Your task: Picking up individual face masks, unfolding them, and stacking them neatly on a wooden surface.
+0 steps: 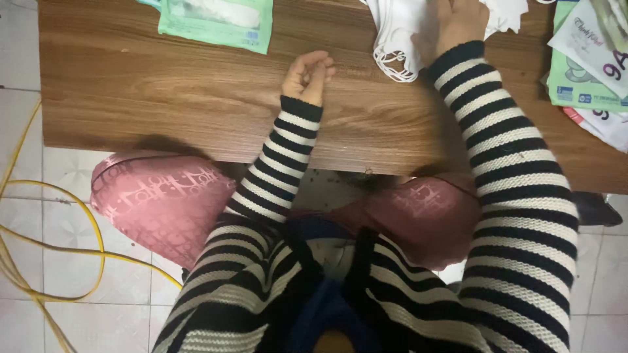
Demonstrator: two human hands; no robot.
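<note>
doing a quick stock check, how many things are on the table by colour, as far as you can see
green packets: 2, one at top left and one at right edge
white mask pile: 1, under the right hand; single masks too bunched to count
white printed sheets: at least 2, on and below the right packet
total: 5 at least
the left hand rests curled on the table, holding nothing visible

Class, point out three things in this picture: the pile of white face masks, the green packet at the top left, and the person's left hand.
pile of white face masks [399, 33]: head view, folded cloth.
green packet [219, 23]: head view, front face.
left hand [307, 75]: head view, curled fingers.
</note>
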